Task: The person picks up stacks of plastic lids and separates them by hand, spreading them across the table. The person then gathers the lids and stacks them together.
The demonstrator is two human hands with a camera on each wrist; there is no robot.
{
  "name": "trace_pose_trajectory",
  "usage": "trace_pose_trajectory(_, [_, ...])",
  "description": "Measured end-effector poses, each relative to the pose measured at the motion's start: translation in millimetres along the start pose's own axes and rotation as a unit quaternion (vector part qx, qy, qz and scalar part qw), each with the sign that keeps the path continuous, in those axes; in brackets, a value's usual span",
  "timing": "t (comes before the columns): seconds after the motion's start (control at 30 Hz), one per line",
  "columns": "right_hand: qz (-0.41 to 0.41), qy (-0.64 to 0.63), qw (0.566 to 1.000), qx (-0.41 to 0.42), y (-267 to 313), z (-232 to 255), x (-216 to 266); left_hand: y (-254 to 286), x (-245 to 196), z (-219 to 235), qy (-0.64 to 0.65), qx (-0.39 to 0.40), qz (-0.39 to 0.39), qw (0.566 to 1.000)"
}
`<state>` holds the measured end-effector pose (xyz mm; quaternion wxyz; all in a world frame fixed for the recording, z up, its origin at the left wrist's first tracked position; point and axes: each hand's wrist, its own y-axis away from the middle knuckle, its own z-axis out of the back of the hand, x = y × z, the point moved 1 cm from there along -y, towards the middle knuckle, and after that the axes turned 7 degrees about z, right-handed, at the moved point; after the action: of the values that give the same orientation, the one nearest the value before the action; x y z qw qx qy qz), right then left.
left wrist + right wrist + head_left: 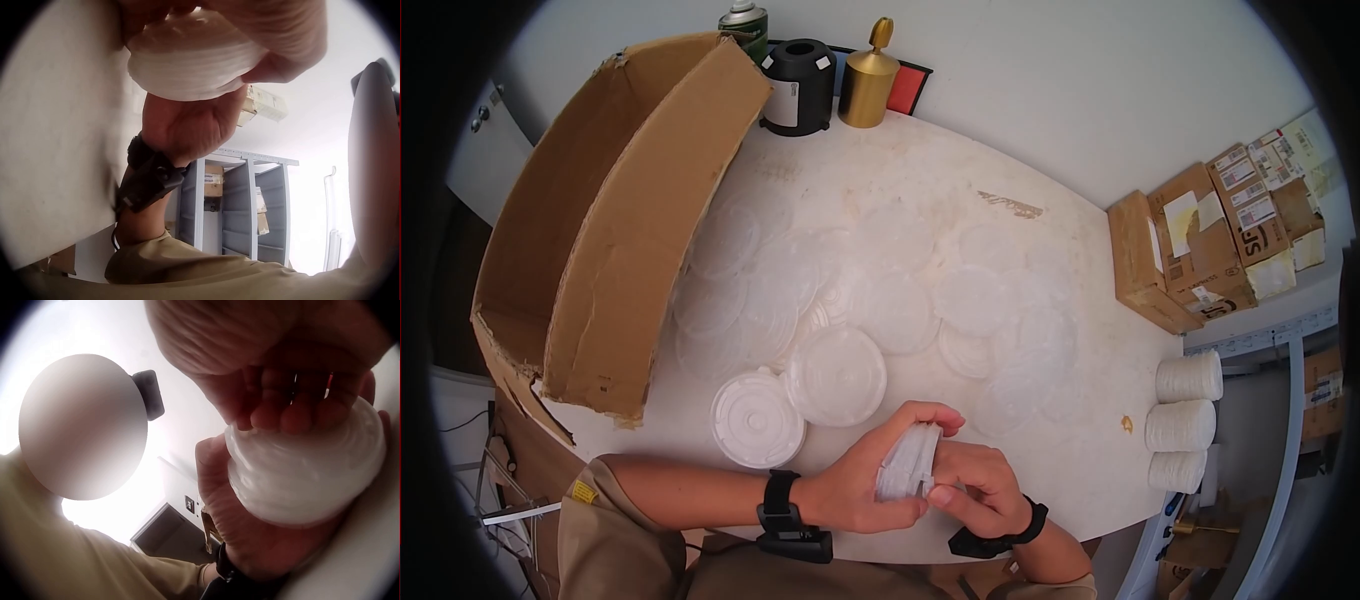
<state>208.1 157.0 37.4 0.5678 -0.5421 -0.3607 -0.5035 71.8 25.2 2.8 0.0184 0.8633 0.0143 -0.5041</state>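
A short stack of translucent white plastic lids (908,465) is held on edge near the table's front edge. The left hand (868,484) grips it from the left, thumb below and fingers around the far side. At its right side the right hand (980,487) pinches the rims with thumb and fingers. In the left wrist view the layered rims of the stack (194,72) show between both hands. The right wrist view has the right fingertips (297,417) on the upper edge of the stack (306,469), the left palm beneath.
Many clear lids (890,310) lie spread over the white table (1080,420), with two thicker white lid stacks (836,375) near the hands. An open cardboard box (650,220) stands left. Black and gold containers (868,90) are at the back, several white stacks (1180,425) at the right edge.
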Motion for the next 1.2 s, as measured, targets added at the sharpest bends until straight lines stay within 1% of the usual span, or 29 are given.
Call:
trace_pose_trajectory(0.2, [0.001, -0.003, 1.000, 0.006, 0, 2, 0, 0, 0, 0, 0.028, -0.008, 0.013, 0.999])
trace_pose_trajectory(0.27, [-0.009, 0.009, 1.000, -0.001, 1, 3, 2, -1, 3, 1, -0.016, -0.011, -0.017, 1.000])
trace_pose_trajectory(0.3, [-0.009, 0.009, 1.000, 0.000, 1, 2, 2, 0, 1, 1, -0.016, -0.011, -0.017, 1.000])
trace_pose_trajectory(0.37, [0.024, 0.021, 0.999, -0.014, 2, 1, 1, 0, -2, 0, -0.023, -0.006, 0.012, 1.000])
trace_pose_trajectory(0.4, [0.024, 0.020, 0.999, -0.014, 0, -1, 2, 0, -1, 0, -0.023, -0.006, 0.012, 1.000])
trace_pose_trajectory(0.47, [0.029, 0.063, 0.997, -0.031, -3, -4, 7, 0, -1, -1, -0.026, -0.006, 0.008, 1.000])
trace_pose_trajectory(0.67, [0.004, 0.083, 0.995, -0.063, 4, -7, 2, -2, -1, -3, -0.060, -0.025, -0.021, 0.998])
trace_pose_trajectory(0.7, [0.004, 0.083, 0.995, -0.063, 4, -8, 2, -2, -2, -3, -0.060, -0.025, -0.021, 0.998])
trace_pose_trajectory(0.77, [0.012, 0.136, 0.989, -0.062, 4, -8, 3, -1, -3, -2, -0.037, -0.017, -0.001, 0.999])
trace_pose_trajectory(0.8, [0.013, 0.137, 0.989, -0.062, 4, -8, 4, -1, -2, -1, -0.038, -0.017, -0.002, 0.999])
trace_pose_trajectory(0.9, [0.026, 0.161, 0.984, -0.077, 4, -1, 8, -2, 0, 3, -0.011, -0.014, -0.008, 1.000])
trace_pose_trajectory(0.97, [-0.005, 0.139, 0.981, -0.138, 6, 9, 11, -3, -1, 6, 0.007, -0.020, -0.015, 1.000])
trace_pose_trajectory(1.0, [-0.004, 0.141, 0.980, -0.137, 7, 16, 13, -3, -2, 6, 0.006, -0.020, -0.017, 1.000])
trace_pose_trajectory(1.07, [-0.044, 0.148, 0.970, -0.185, 11, 31, 16, -1, -2, 5, 0.038, -0.028, 0.013, 0.999])
trace_pose_trajectory(1.2, [-0.058, 0.198, 0.958, -0.201, 16, 58, 28, -1, -2, 6, 0.036, -0.024, 0.017, 0.999])
